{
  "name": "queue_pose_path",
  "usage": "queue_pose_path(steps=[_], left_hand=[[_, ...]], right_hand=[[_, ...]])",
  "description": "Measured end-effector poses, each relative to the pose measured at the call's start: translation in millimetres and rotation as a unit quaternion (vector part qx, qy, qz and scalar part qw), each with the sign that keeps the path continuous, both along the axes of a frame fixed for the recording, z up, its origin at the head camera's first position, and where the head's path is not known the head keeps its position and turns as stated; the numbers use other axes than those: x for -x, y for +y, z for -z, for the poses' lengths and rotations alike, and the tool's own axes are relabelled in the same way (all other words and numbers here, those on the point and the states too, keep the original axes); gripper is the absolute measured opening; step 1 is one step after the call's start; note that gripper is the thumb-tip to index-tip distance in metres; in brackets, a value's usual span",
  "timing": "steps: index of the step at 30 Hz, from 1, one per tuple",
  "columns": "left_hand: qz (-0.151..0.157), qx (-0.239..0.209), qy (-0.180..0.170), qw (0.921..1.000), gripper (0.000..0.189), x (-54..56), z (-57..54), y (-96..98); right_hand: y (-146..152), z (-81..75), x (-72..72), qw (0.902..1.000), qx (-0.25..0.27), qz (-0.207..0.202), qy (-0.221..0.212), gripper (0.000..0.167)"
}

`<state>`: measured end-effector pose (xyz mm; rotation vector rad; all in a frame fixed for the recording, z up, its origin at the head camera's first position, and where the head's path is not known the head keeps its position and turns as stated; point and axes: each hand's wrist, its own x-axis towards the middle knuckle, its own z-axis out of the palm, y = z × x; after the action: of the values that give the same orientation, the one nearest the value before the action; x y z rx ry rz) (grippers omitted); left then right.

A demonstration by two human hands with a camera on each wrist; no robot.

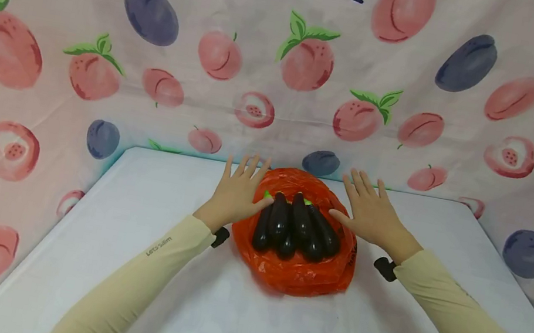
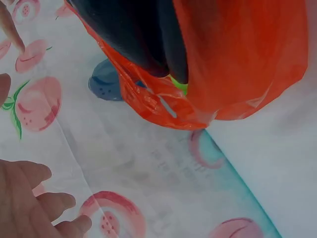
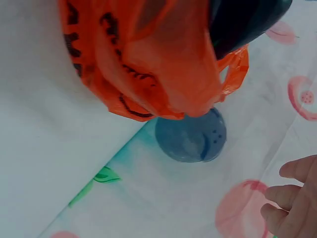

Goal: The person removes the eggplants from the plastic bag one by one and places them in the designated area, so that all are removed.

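Note:
Several dark, glossy eggplants (image 1: 280,222) lie side by side on a crumpled orange-red plastic bag (image 1: 289,280), a bit of green showing at their far ends. My left hand (image 1: 236,194) is spread with straight fingers at the bag's left side, its thumb overlapping the leftmost eggplant in the head view. On the other side, my right hand (image 1: 372,215) is spread too, thumb pointing in over the bag's edge. Neither hand grips anything. Both wrist views show the bag (image 2: 242,64) (image 3: 163,64) and dark eggplant (image 2: 124,29) (image 3: 245,22) beside the fingers.
The bag rests on a white table (image 1: 141,299) near its far edge. Behind and beside the table hangs a pale cloth (image 1: 271,143) printed with peaches and plums. A dark wrist device (image 1: 385,269) sits under the right wrist, another (image 1: 220,237) under the left.

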<state>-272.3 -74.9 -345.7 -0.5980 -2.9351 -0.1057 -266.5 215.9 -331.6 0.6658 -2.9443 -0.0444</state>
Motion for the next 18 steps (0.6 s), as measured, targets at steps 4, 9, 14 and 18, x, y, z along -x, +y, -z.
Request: queue_pose_path(steps=[4, 9, 14, 18], left_hand=[[-0.002, -0.013, -0.009, 0.9999, 0.083, -0.4, 3.6, -0.2], [-0.006, -0.022, -0.016, 0.9996, 0.083, 0.1, 9.2, -0.5], [-0.009, -0.035, -0.028, 0.9990, 0.082, -0.5, 16.3, 0.5], [-0.013, -0.039, -0.035, 0.9985, 0.080, -0.8, 19.1, 0.8]], right_hand=[[4.4, 4.8, 1.9, 0.9999, 0.008, 0.009, -0.005, 0.085], [7.9, 11.7, 6.8, 0.9993, 0.028, 0.018, -0.016, 0.081], [8.1, 16.6, 8.0, 0.9983, 0.043, 0.027, -0.028, 0.077], [7.0, 19.4, 5.4, 0.9981, 0.050, 0.027, -0.025, 0.077]])
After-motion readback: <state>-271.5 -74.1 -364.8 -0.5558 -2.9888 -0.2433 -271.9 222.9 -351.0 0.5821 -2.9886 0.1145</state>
